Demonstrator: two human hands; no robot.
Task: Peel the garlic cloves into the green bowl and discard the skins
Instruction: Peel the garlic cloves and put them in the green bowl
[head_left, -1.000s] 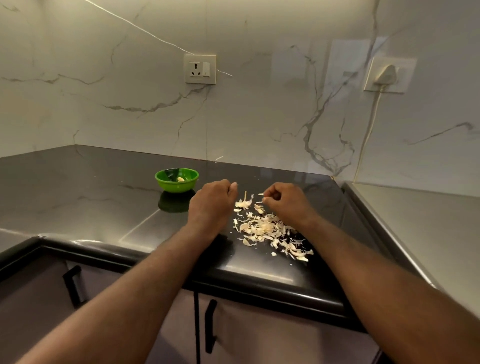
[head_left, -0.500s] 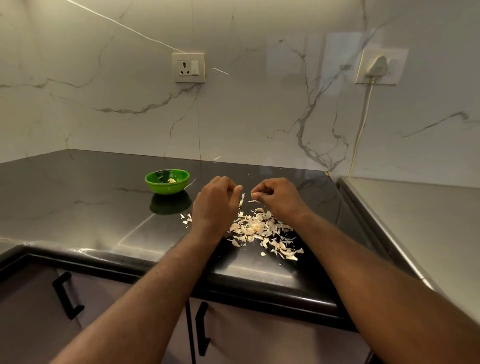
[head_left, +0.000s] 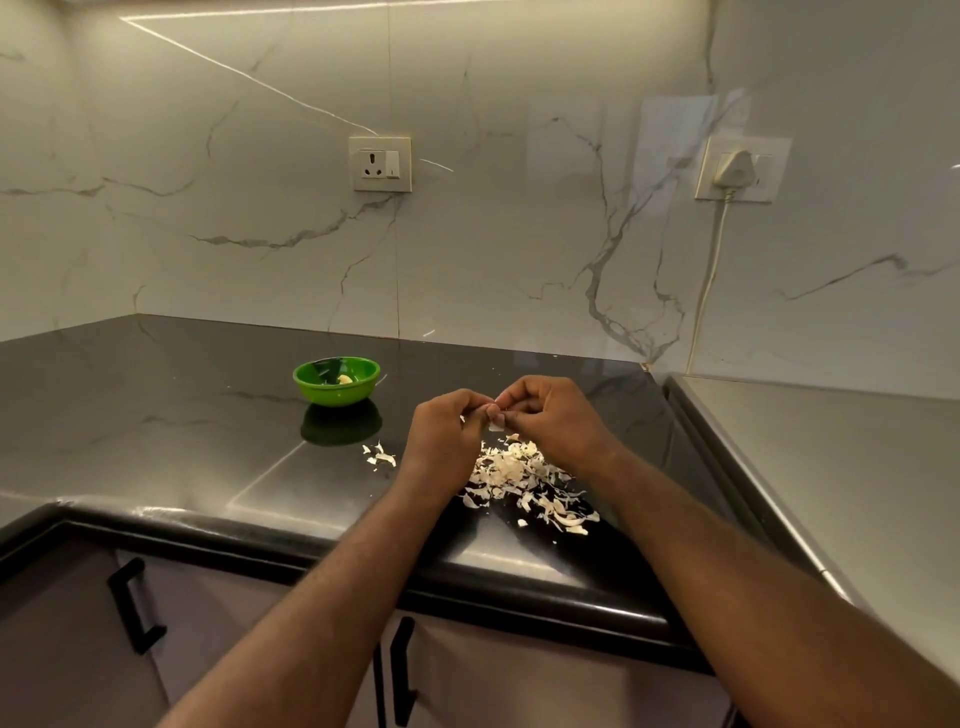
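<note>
Left hand (head_left: 441, 441) and right hand (head_left: 550, 421) pinch one clove (head_left: 496, 425) in curled fingers above the skins (head_left: 524, 478). The bowl (head_left: 336, 396) sits at ten o'clock. The clove is probably light, slick and papery: hold its ends.

dim warm light — glare on countertop (head_left: 291, 483)

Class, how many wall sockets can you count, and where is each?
2. One wall socket, empty, is on the wall above the green bowl. The second wall socket, further right, holds a white plug with a cable. None seems hidden.
</note>
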